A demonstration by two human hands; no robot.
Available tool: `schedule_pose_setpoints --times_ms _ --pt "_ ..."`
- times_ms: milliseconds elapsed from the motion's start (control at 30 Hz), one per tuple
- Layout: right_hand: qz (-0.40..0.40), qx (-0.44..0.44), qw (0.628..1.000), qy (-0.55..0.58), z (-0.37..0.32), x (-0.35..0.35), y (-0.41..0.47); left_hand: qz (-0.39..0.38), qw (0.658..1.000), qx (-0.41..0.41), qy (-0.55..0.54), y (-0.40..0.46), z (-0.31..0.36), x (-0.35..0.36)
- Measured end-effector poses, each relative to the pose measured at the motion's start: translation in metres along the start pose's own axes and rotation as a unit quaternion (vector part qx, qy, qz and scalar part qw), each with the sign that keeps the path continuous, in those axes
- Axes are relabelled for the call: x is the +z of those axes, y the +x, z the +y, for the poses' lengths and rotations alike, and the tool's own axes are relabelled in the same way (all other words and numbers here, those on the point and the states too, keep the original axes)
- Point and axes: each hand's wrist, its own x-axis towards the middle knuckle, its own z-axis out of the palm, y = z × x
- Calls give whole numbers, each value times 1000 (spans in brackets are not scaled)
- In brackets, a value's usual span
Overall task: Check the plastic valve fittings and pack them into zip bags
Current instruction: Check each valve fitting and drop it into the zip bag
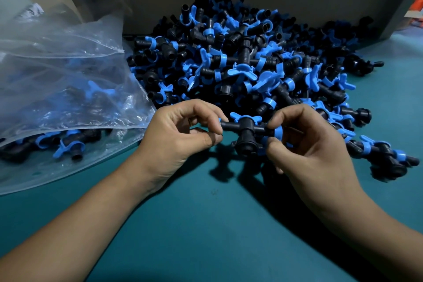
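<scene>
Your left hand (183, 135) and right hand (306, 144) hold one black plastic valve fitting with a blue butterfly handle (246, 131) just above the teal bench (206, 224), fingers pinched on its two ends. Behind it lies the heap of black-and-blue fittings (247, 62); to the left, a clear zip bag (57, 75) partly filled with them.

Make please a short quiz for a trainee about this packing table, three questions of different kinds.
1. True or false: both hands hold one valve fitting by its two ends.
2. The zip bag lies on which side of the pile? A) the person's left B) the person's right
3. Fill in: the table surface is ____ in colour.

Key: 1 true, the left hand and right hand pinch it. 2 A. 3 teal.
</scene>
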Motion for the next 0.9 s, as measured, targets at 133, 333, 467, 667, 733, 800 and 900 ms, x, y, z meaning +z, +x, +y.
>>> schedule_pose_setpoints --times_ms 133,333,467,667,733,800,900 --pt "2 5 1000 24 3 2 1 2 1000 -1 -4 0 -1 -2" --pt "6 8 1000 11 4 0 3 -10 1000 -20 0 0 -2 -3" --pt "5 14 1000 17 5 0 2 -10 1000 -27 -1 0 0 -2" --pt "4 23 999 23 5 -1 3 -16 999 -36 2 -1 1 -2" --pt "5 24 999 26 5 -1 2 -21 999 -38 5 -1 1 -2" --pt "6 28 999 28 5 -1 3 -25 999 -42 7 -2 2 -2" --pt "6 29 999 24 7 -1 3 -32 998 -45 9 -1 2 -2"
